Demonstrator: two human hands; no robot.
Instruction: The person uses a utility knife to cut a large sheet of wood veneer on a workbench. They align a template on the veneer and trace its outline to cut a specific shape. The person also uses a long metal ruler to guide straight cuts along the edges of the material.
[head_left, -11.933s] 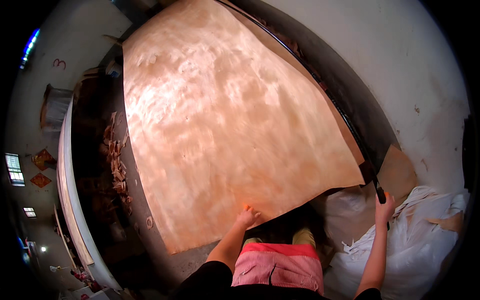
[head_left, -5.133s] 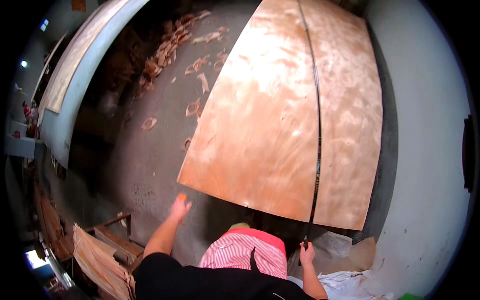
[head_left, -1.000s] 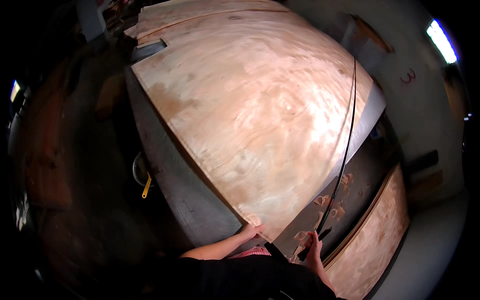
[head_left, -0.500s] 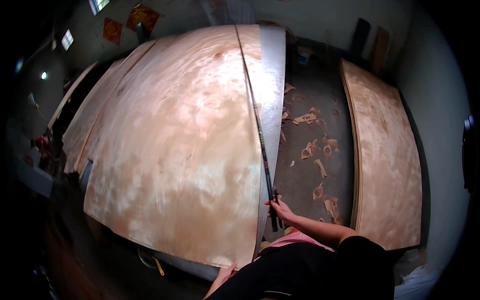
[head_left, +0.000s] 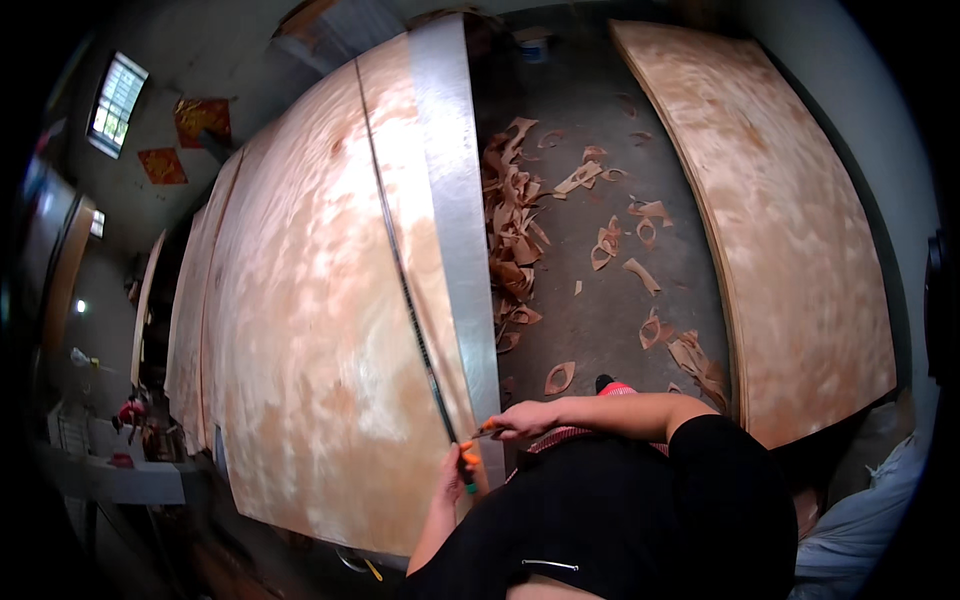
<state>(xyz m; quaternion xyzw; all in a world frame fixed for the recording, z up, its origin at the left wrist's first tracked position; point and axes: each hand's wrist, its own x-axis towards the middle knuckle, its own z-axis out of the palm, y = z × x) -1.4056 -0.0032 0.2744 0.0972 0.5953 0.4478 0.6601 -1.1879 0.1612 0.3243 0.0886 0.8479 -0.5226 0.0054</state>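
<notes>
A long, thin, dark tapered rod [head_left: 407, 290] runs lengthwise over a wide, pale wood veneer sheet [head_left: 310, 330]. My left hand [head_left: 447, 482] is closed around its thick near end, just above the sheet's near right corner. My right hand [head_left: 527, 419] is closed on a slim dark tool [head_left: 487, 433], pointing left toward the rod; its exact kind is too small to make out. Orange bits show at the fingers of both hands. A grey metal strip [head_left: 455, 170] borders the veneer sheet on the right, under my right hand's fingertips.
Another veneer stack [head_left: 800, 230] stands at the right, past a strip of dark floor [head_left: 560, 310]. Curled wood scraps [head_left: 512, 230] lie heaped along the metal strip, with others scattered beyond. A blue-and-white bucket [head_left: 535, 48] is at the far end.
My left hand has left the sheet's near edge and taken the rod. My right hand has let go of it, keeping the slim tool. The rod has moved left, and the view has turned right.
</notes>
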